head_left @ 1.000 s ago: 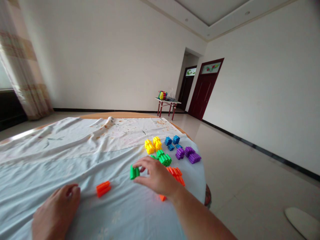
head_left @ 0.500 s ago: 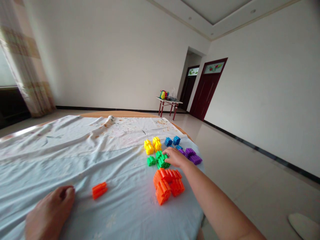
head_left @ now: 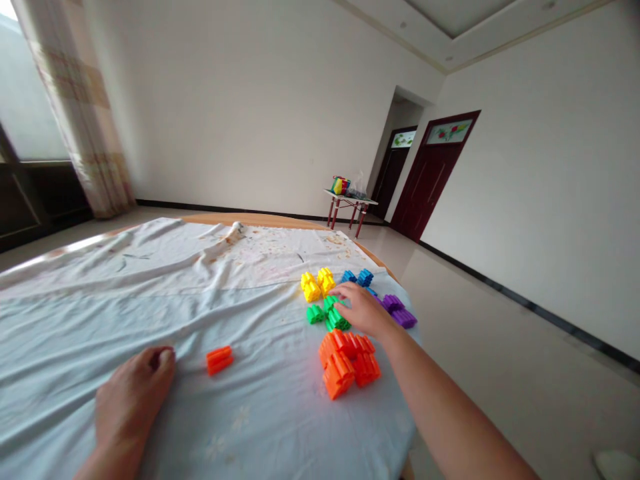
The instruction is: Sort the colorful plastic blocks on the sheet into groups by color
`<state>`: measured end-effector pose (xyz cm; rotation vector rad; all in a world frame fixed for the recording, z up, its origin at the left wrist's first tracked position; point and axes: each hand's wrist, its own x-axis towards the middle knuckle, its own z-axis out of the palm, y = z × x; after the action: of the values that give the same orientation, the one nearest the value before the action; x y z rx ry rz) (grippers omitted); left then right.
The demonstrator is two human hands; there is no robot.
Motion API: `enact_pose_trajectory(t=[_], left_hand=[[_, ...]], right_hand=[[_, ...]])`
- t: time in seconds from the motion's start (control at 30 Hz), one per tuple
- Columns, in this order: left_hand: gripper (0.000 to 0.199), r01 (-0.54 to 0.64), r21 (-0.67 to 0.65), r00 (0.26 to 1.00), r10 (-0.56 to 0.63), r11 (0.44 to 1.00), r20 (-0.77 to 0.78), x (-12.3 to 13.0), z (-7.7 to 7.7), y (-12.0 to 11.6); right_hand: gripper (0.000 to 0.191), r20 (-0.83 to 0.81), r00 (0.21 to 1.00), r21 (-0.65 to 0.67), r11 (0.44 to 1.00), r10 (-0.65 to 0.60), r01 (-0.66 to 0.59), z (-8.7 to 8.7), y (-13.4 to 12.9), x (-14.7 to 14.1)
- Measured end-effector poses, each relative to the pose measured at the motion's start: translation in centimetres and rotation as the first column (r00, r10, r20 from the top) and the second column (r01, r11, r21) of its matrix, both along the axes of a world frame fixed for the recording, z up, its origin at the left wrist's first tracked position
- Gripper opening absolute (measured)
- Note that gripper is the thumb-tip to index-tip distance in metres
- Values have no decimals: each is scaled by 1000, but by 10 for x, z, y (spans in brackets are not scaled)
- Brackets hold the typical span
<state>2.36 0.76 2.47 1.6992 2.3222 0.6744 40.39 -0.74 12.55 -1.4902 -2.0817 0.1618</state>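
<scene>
Person's left hand [head_left: 136,393], toward 8 o'clock: bare, as is the left wrist [head_left: 121,445]. Right hand [head_left: 364,309], toward 5 o'clock: bare, fingers [head_left: 343,289] slim; right forearm [head_left: 443,390] bare, smooth, tapering to a narrower wrist [head_left: 389,333].

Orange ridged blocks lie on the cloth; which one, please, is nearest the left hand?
It is the orange ridged block lying alone, just right of the left hand; the other orange blocks are clustered together beside the right forearm.
</scene>
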Motion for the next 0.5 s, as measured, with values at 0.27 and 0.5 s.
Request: enact_pose_trajectory(t=[0.27,0.5], left_hand=[[43,-29,71,997,24,997,69,2,-4,-1],[45,-29,72,993,21,997,112,-1,-7,-1]], right_hand=[[23,-243,927,55,959,284,-280,-15,-49,-137],[43,-114,993,-117,993,-11,-3,-86,-11,-206]])
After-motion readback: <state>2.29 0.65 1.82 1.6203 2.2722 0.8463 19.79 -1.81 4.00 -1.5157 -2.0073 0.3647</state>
